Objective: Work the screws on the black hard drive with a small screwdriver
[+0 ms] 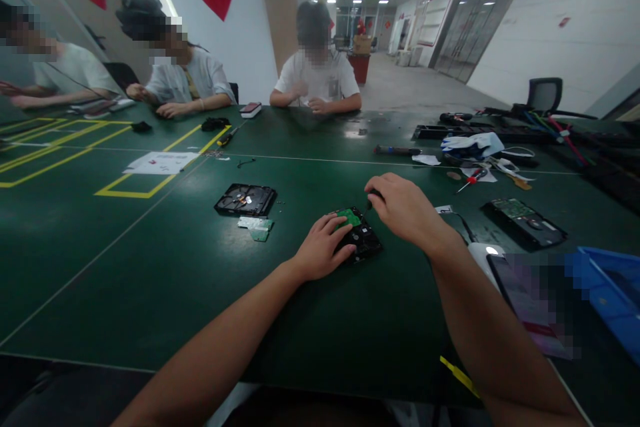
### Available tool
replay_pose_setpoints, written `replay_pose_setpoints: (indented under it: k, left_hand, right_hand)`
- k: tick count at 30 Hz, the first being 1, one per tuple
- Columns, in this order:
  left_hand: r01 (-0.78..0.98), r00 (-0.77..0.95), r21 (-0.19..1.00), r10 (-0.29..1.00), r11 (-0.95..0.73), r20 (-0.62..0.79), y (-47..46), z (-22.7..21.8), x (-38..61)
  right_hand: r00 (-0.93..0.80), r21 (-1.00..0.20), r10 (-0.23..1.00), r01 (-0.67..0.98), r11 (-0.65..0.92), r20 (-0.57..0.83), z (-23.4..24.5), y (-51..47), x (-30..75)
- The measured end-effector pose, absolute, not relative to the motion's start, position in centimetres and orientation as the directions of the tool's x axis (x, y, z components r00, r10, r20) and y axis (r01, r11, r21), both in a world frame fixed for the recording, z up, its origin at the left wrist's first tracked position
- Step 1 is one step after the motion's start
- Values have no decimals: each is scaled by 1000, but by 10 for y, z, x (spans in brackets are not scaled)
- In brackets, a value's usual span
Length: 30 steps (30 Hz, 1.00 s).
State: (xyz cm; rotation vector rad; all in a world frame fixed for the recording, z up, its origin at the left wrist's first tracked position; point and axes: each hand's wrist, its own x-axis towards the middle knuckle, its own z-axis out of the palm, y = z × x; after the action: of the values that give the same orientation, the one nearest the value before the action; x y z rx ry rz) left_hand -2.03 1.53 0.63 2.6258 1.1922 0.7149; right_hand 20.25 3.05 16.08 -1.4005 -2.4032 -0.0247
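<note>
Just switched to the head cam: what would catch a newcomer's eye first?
At centre, the left hand steadies a black hard drive with a green circuit board while the right hand holds a screwdriver to it. Left of them on the green table lies an opened drive beside a loose board; three people sit along the far edge.

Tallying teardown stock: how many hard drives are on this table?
3: one hard drive held by the left hand, an opened drive to its left, another drive at right. Others may be hidden.
</note>
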Motion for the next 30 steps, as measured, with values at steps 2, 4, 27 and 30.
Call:
replay_pose_setpoints:
  k: [2,4,27,30]
  left_hand:
    - [663,562,341,744,-666,360,16,6,-20]
    - [662,560,343,745,-666,363,16,5,-20]
    - [673,564,330,748,-662,350,15,8,-19]
    - [672,565,332,748,-662,348,15,7,-19]
  right_hand:
    - [-436,-164,847,852,497,303,162,30,201]
    - [-419,-158,860,865,475,291,163,29,200]
    - [-469,-214,839,821,529,275,161,29,198]
    - [-476,-220,833,813,540,282,159,29,199]
